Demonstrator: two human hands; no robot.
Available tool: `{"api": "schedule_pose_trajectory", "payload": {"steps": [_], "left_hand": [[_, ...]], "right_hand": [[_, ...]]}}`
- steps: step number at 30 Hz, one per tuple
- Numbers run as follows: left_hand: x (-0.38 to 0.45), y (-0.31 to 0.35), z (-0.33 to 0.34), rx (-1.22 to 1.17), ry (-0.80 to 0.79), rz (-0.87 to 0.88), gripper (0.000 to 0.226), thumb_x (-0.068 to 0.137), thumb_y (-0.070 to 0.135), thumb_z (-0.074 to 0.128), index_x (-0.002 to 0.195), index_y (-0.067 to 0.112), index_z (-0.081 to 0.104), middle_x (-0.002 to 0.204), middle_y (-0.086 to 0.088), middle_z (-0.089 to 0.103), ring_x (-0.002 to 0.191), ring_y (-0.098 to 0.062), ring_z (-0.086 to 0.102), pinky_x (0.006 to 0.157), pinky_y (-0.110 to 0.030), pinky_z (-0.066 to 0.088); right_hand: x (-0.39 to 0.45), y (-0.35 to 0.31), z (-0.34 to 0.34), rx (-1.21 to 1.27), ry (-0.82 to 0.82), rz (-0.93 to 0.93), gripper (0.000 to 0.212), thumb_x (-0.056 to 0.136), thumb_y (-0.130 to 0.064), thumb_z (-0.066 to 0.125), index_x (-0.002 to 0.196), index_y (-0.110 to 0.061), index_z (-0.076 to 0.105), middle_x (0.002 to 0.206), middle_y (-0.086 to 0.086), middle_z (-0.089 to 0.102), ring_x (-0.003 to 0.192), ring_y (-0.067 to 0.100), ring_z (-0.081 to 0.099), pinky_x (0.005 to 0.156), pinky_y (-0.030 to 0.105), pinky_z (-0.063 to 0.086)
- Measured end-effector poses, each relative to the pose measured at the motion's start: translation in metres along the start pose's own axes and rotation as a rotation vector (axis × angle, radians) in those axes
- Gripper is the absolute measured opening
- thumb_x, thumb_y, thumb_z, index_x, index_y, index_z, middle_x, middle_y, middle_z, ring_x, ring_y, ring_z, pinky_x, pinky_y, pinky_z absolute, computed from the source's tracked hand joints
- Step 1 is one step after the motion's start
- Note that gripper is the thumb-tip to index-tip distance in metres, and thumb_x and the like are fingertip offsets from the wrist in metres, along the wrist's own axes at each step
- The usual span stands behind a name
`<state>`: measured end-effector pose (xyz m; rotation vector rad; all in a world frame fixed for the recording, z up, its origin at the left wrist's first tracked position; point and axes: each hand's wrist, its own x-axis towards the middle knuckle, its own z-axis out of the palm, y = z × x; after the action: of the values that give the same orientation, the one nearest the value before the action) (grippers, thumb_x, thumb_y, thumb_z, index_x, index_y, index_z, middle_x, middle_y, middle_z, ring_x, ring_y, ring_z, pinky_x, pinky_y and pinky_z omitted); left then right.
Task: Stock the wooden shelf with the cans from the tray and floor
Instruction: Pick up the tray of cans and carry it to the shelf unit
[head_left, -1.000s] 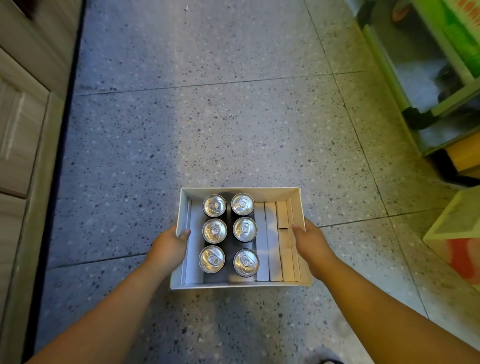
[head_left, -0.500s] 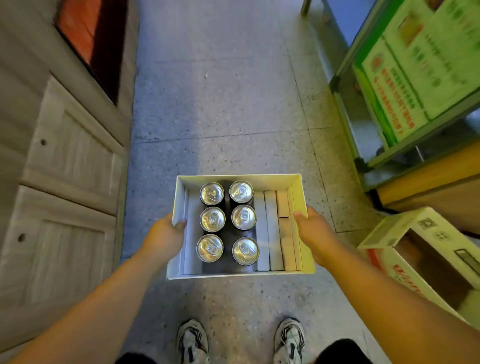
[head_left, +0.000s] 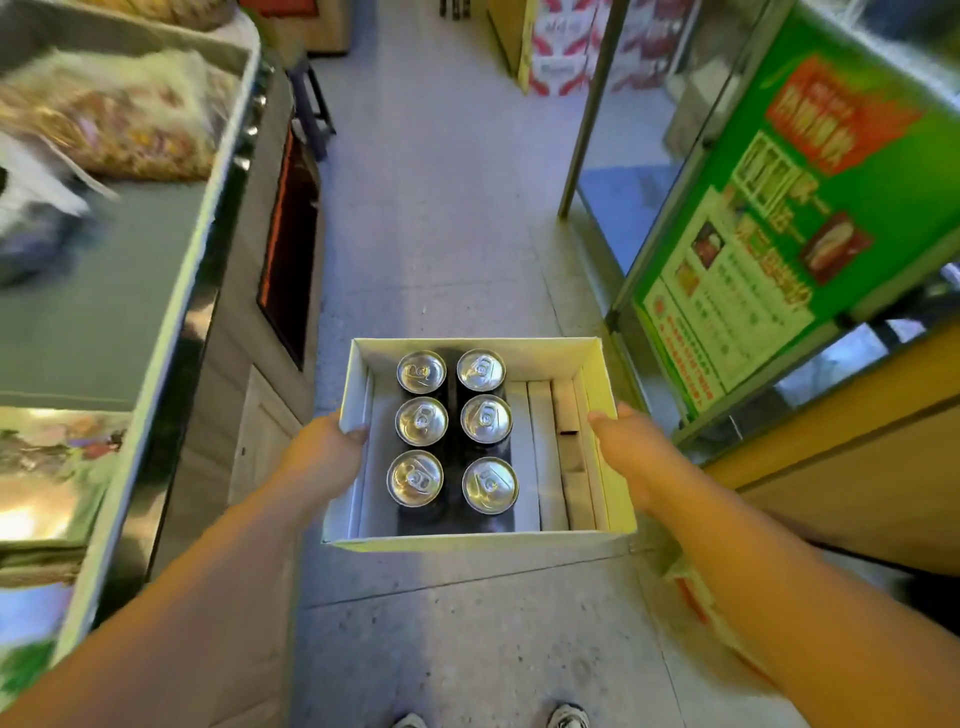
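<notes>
I hold a white cardboard tray (head_left: 597, 364) level in front of me, above the floor. My left hand (head_left: 327, 457) grips its left wall, thumb hooked over the rim. On the right wall sits my right hand (head_left: 623, 452), thumb inside too. Several silver-topped dark cans (head_left: 452, 431) stand upright in two rows in the tray's left half. White and tan cardboard strips (head_left: 556, 452) lie along its right half. No wooden shelf for stocking is clearly in view.
A counter (head_left: 156, 291) with snack bags runs along the left, with wood-panelled cabinet fronts (head_left: 260, 431) below. A glass-fronted unit with a green poster (head_left: 779, 218) stands to the right. A tiled aisle (head_left: 441, 208) leads ahead to stacked red-and-white cartons (head_left: 561, 47). My shoes (head_left: 569, 717) show below.
The tray has risen from near the floor to well above it, still held by both hands. My view has lifted, bringing the counter, aisle and poster into sight.
</notes>
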<state>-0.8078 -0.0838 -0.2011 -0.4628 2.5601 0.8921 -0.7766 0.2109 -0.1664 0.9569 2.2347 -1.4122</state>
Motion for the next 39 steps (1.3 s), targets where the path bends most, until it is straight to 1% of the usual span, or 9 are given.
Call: {"api": "schedule_pose_trajectory", "payload": {"steps": [2,5,8,13,17,21,30,37,39], "left_hand": [[0.002,0.008,-0.020,-0.018,0.020,0.014,0.032,0.101,0.030,0.048,0.121,0.007,0.058,0.103,-0.018,0.062,0.089,-0.036,0.057,0.072,-0.035,0.044],[0.003,0.016,-0.045,-0.069,0.031,0.047,0.028,0.101,0.028,0.047,0.118,0.009,0.058,0.105,-0.019,0.064,0.088,-0.037,0.059,0.069,-0.035,0.045],[0.015,0.026,-0.066,-0.070,0.029,0.084,0.025,0.101,0.026,0.045,0.114,0.009,0.059,0.106,-0.019,0.064,0.090,-0.037,0.059,0.069,-0.033,0.041],[0.065,0.054,-0.090,-0.096,-0.008,0.084,0.017,0.101,0.026,0.046,0.109,0.018,0.058,0.105,-0.017,0.065,0.086,-0.033,0.059,0.066,-0.032,0.042],[0.120,0.086,-0.100,-0.126,0.010,0.070,0.009,0.101,0.027,0.046,0.103,0.023,0.054,0.090,-0.008,0.063,0.077,-0.026,0.059,0.067,-0.032,0.045],[0.176,0.131,-0.121,-0.147,0.036,0.037,0.009,0.101,0.026,0.046,0.100,0.023,0.054,0.075,0.002,0.055,0.063,-0.014,0.049,0.057,-0.025,0.038],[0.335,0.222,-0.188,-0.179,0.051,-0.015,0.007,0.101,0.029,0.048,0.103,0.022,0.051,0.074,0.000,0.057,0.063,-0.016,0.051,0.056,-0.024,0.037],[0.519,0.274,-0.250,-0.218,0.046,0.016,0.012,0.100,0.028,0.047,0.104,0.022,0.057,0.083,-0.002,0.062,0.069,-0.019,0.056,0.059,-0.027,0.042],[0.567,0.294,-0.273,-0.185,0.040,0.018,0.017,0.100,0.029,0.048,0.110,0.021,0.059,0.090,-0.005,0.063,0.070,-0.018,0.057,0.058,-0.026,0.042]], "right_hand": [[-0.010,-0.020,-0.001,0.010,0.015,-0.006,0.046,0.105,-0.023,0.041,0.151,-0.021,0.035,0.142,0.007,0.047,0.127,0.027,0.044,0.102,0.038,0.036],[-0.016,-0.043,0.003,0.012,0.053,-0.021,0.041,0.104,-0.025,0.042,0.145,-0.017,0.044,0.132,0.007,0.054,0.112,0.024,0.050,0.094,0.037,0.039],[-0.012,-0.067,0.007,0.018,0.064,-0.010,0.044,0.104,-0.028,0.043,0.146,-0.018,0.043,0.138,0.009,0.053,0.125,0.029,0.048,0.101,0.042,0.039],[0.025,-0.113,0.009,-0.001,0.034,-0.016,0.045,0.105,-0.023,0.041,0.149,-0.014,0.037,0.142,0.009,0.048,0.132,0.028,0.041,0.104,0.038,0.034],[0.080,-0.157,0.012,0.021,0.040,-0.040,0.042,0.105,-0.022,0.041,0.147,-0.016,0.040,0.137,0.009,0.051,0.116,0.022,0.046,0.095,0.036,0.035],[0.139,-0.228,0.002,-0.015,0.004,-0.044,0.045,0.106,-0.023,0.041,0.150,-0.016,0.036,0.143,0.008,0.047,0.133,0.028,0.041,0.104,0.039,0.035],[0.276,-0.392,0.006,-0.053,-0.051,-0.085,0.043,0.106,-0.024,0.041,0.148,-0.018,0.040,0.140,0.009,0.050,0.127,0.028,0.044,0.103,0.040,0.036],[0.400,-0.522,0.054,-0.034,-0.008,-0.070,0.045,0.105,-0.026,0.042,0.149,-0.016,0.037,0.130,0.010,0.052,0.121,0.028,0.046,0.099,0.039,0.037],[0.429,-0.562,0.064,-0.025,0.002,-0.044,0.046,0.105,-0.027,0.042,0.149,-0.016,0.037,0.139,0.010,0.050,0.128,0.030,0.044,0.102,0.041,0.036]]}}
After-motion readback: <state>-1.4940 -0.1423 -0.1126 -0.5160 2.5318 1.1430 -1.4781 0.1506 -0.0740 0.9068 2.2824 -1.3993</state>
